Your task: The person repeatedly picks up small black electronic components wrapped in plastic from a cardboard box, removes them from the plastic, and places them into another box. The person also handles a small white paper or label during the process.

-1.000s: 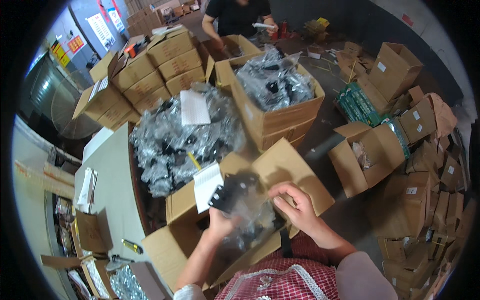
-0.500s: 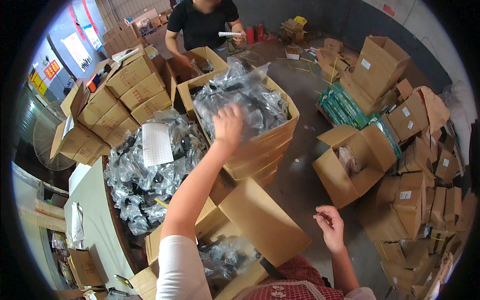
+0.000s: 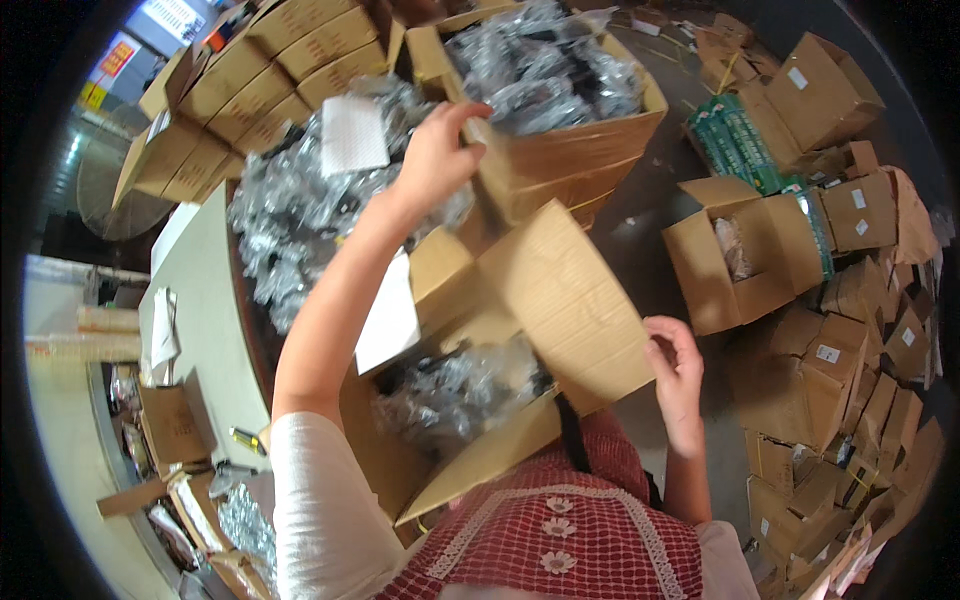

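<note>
Past left hand [image 3: 440, 152] and bagged parts [image 3: 290, 205], cartons [image 3: 250, 105] bear reddish print.

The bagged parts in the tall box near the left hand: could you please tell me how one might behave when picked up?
One of the bagged parts would probably feel slippery, as its clear wrapping looks glossy. The wrapping is likely floppy, since it lies crumpled. Being jumbled together in the tall box, parts may snag and drag others along.
</note>
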The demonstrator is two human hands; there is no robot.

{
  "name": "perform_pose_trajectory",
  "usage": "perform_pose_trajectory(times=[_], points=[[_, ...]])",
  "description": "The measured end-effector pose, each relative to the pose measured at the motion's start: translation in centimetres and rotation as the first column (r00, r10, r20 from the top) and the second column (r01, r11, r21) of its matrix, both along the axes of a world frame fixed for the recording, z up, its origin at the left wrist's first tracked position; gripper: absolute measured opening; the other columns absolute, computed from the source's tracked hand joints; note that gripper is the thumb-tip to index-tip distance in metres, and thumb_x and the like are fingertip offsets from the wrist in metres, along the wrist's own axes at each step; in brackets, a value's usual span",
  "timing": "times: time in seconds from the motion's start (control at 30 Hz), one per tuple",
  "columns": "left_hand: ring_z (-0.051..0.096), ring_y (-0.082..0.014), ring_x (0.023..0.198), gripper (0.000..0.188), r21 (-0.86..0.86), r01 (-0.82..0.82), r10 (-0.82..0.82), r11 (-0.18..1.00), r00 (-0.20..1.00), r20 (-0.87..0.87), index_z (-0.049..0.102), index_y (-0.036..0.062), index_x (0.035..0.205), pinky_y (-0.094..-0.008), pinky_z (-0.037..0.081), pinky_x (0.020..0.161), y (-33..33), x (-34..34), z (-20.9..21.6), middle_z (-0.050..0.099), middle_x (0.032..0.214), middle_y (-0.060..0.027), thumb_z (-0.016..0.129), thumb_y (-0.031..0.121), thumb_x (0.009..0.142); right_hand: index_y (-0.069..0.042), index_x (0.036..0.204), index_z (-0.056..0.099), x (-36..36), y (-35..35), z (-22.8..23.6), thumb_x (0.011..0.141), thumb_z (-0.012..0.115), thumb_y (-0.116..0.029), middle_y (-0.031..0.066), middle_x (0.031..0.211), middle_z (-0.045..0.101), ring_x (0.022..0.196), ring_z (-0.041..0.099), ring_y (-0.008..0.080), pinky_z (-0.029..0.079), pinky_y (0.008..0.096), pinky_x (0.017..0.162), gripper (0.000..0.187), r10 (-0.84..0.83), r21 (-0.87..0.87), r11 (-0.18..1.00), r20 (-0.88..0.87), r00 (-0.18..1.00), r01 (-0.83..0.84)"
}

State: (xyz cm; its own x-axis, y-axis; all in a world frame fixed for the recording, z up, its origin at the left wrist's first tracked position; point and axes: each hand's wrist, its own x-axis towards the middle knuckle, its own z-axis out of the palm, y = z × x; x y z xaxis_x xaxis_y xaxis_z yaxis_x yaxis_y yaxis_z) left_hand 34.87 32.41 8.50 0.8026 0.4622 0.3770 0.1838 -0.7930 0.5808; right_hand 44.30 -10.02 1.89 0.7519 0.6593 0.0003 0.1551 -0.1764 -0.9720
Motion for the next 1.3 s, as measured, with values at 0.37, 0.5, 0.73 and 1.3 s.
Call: perform_pose_trajectory(times=[0.37,0.5,0.73,1.3], points=[[0.068,-0.0141,0.096,0.023,-0.563,-0.380,0.493,0.734,0.868,0.057,0.073,0.0005,0.103,-0.0287,0.053,0.085,-16.4,-30.4,-7.7,0.074,0.101,-0.0066,0.055,-0.009,0.093,-0.005,0.109,0.066,-11.6,3.6,1.6,0.082,0.067,0.001,0.0123,0.119,0.065,0.119,0.057,0.0352,0.043,0.0451,0.106,0.027,0.189,-0.120,0.982,0.665,0.722,-0.147],[0.071,-0.0162,0.093,0.022,-0.696,-0.424,0.489,0.579,0.864,-0.119,0.073,-0.0002,0.105,-0.0307,0.055,0.086,-21.2,-35.1,-11.7,0.075,0.097,-0.0084,0.058,-0.008,0.091,-0.005,0.105,0.068,-16.0,5.2,-0.3,0.085,0.067,0.000,0.0111,0.115,0.068,0.110,0.063,0.0332,0.049,0.0420,0.097,0.021,0.360,-0.135,0.929,0.549,0.754,-0.345],[0.070,-0.0406,0.105,0.034,-0.413,-0.257,-0.211,0.874,0.566,-0.797,0.072,0.0052,0.119,-0.0484,0.055,0.092,-25.0,-36.5,-17.0,0.074,0.108,-0.0225,0.062,0.024,0.093,-0.003,0.118,0.066,-17.1,9.5,-6.6,0.087,0.067,-0.009,0.0152,0.127,0.064,0.121,0.060,0.0371,0.048,0.0452,0.103,0.031,0.794,-0.617,0.590,0.329,0.511,-0.520],[0.067,-0.0422,0.110,0.037,-0.469,-0.398,-0.092,0.788,0.677,-0.730,0.064,-0.0024,0.119,-0.0511,0.054,0.093,-28.3,-33.6,-21.0,0.068,0.117,-0.0269,0.057,0.025,0.095,-0.004,0.094,0.076,-19.3,16.5,-27.0,0.089,0.060,-0.014,0.0199,0.098,0.075,0.092,0.072,0.0386,0.058,0.0469,0.082,0.020,0.913,-0.817,-0.174,0.075,-0.400,-0.550]])
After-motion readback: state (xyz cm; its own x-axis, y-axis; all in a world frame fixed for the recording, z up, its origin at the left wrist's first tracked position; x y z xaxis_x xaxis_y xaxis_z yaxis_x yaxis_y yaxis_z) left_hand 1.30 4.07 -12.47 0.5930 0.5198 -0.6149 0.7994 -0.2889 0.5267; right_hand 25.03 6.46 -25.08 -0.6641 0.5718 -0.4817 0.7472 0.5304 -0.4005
